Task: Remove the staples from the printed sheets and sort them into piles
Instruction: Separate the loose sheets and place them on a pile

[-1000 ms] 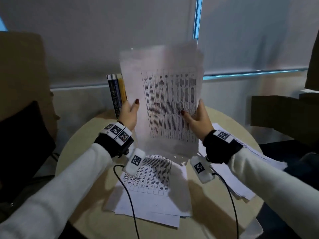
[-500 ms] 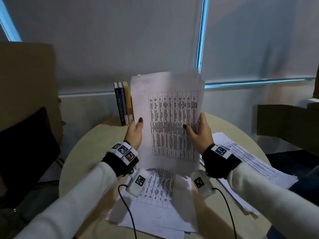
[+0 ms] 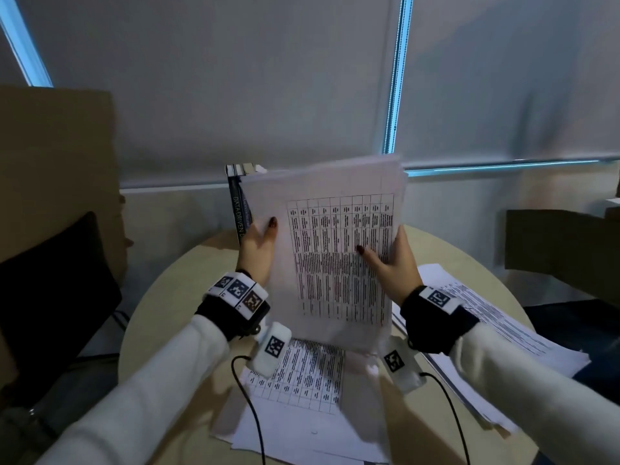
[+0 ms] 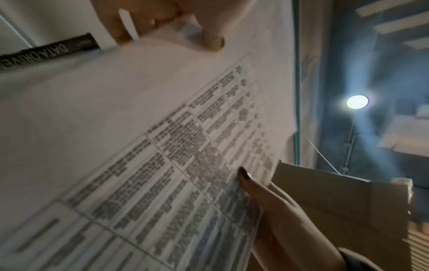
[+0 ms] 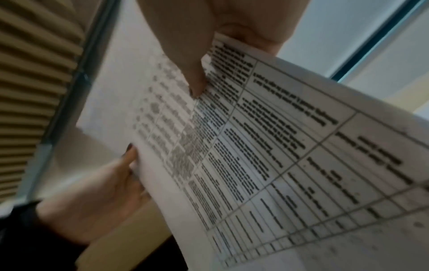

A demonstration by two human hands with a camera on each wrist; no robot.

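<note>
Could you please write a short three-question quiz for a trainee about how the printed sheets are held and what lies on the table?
1. True or false: the held stack of printed sheets lies flat on the round table.
2. Which hands grip the stack? A) left hand only B) right hand only C) both
3. Fill in: upright books stand ____ the stack.

Key:
1. False; it is upright above the central pile of sheets.
2. C
3. behind

Worktop [image 3: 174,317]: round, pale wood, centre of frame.
Lower centre: loose pile of printed sheets [image 3: 302,407].
Right: second paper pile [image 3: 496,333].
Far edge: upright books [image 3: 239,209].
</note>
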